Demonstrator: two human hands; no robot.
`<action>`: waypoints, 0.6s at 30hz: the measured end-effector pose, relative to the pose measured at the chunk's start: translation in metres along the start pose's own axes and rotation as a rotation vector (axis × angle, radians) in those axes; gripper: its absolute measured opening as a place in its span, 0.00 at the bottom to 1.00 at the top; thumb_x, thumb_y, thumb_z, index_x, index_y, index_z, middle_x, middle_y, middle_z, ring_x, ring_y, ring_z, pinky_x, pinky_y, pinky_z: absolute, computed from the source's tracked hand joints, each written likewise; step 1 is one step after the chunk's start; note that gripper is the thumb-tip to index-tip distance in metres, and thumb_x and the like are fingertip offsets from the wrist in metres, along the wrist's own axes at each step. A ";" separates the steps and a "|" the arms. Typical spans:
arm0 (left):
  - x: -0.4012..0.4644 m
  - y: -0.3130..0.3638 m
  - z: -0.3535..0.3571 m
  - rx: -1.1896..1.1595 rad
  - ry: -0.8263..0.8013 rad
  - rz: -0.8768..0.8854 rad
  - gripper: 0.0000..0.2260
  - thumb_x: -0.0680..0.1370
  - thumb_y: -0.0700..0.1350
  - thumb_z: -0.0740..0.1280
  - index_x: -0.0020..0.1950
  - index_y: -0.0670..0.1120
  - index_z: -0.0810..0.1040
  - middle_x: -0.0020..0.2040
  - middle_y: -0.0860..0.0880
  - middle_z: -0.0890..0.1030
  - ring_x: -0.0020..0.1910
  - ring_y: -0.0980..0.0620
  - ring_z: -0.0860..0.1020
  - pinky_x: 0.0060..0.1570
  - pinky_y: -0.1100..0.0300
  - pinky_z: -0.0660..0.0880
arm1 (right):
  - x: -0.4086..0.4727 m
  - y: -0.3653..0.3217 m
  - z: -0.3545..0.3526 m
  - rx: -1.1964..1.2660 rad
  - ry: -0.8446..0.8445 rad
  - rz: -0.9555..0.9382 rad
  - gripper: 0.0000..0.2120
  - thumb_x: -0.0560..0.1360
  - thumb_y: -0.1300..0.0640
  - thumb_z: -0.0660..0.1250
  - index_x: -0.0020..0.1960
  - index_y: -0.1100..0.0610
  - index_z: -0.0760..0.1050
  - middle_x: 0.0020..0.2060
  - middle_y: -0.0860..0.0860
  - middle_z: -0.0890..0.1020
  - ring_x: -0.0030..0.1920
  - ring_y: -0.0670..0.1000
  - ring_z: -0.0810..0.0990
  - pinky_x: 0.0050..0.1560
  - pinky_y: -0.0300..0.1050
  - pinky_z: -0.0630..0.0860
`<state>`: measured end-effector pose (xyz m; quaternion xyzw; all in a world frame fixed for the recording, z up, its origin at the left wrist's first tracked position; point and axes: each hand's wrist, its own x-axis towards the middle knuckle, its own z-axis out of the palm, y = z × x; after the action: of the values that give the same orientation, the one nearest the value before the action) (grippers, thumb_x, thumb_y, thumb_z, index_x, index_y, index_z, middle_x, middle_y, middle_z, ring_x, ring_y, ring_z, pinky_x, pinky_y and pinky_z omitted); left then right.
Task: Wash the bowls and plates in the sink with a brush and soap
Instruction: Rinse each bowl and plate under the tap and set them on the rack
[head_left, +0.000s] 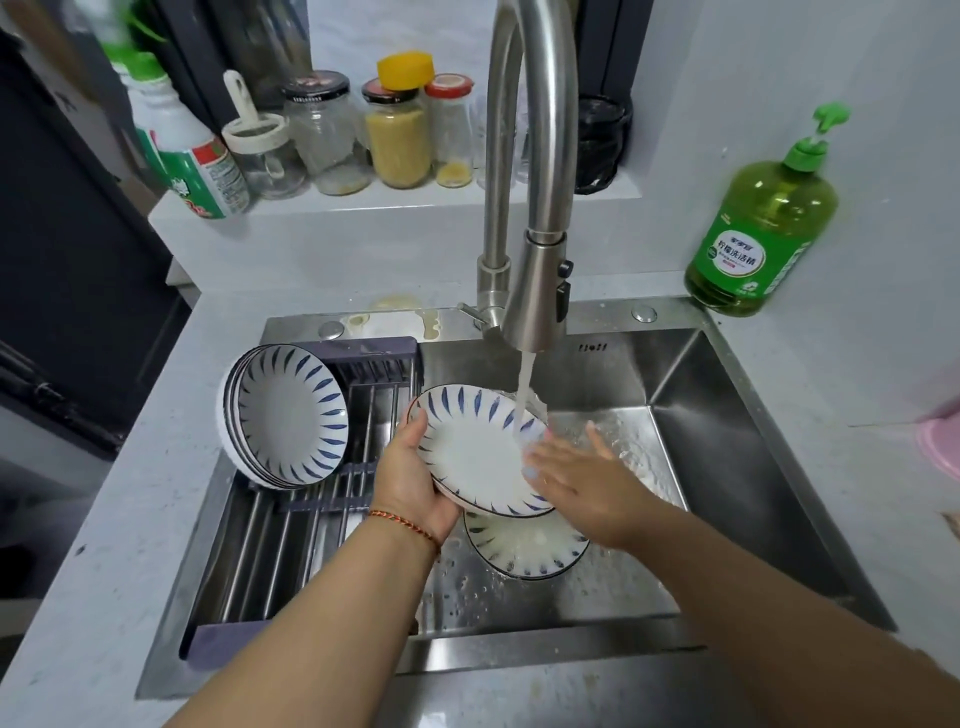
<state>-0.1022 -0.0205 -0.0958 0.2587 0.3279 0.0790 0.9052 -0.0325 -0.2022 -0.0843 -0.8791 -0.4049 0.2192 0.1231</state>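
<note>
While water runs, a plate (478, 452) is rinsed by hand.
Left hand (410, 478) fingers curl round its rim; right hand (576, 467) fingers lie straight on its face, mid-sink (727, 415). Likely next: stand it in the rack (311, 499) at the sink's left edge, then the plate beneath (524, 545).
</note>
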 end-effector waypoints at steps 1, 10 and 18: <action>0.002 0.003 -0.002 0.003 0.019 0.007 0.22 0.80 0.52 0.60 0.72 0.45 0.70 0.67 0.40 0.76 0.65 0.39 0.75 0.62 0.38 0.71 | -0.009 0.001 0.006 0.027 0.029 -0.049 0.27 0.81 0.41 0.43 0.75 0.50 0.61 0.75 0.44 0.61 0.74 0.38 0.52 0.73 0.50 0.30; -0.012 0.016 0.015 0.127 0.094 -0.096 0.23 0.80 0.56 0.61 0.68 0.40 0.73 0.64 0.39 0.78 0.61 0.38 0.78 0.51 0.41 0.79 | -0.026 -0.024 0.044 0.137 0.504 -0.253 0.15 0.75 0.51 0.61 0.56 0.55 0.81 0.49 0.46 0.85 0.49 0.42 0.80 0.55 0.30 0.69; -0.043 0.026 -0.009 0.424 0.203 0.076 0.23 0.82 0.57 0.56 0.70 0.44 0.69 0.57 0.44 0.75 0.50 0.50 0.75 0.51 0.52 0.75 | -0.029 -0.059 0.040 0.749 0.466 0.151 0.28 0.67 0.39 0.59 0.40 0.67 0.74 0.30 0.56 0.73 0.32 0.47 0.68 0.33 0.42 0.64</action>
<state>-0.1400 -0.0079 -0.0645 0.4458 0.4165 0.0678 0.7895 -0.1080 -0.1851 -0.0877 -0.8268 -0.1938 0.1550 0.5048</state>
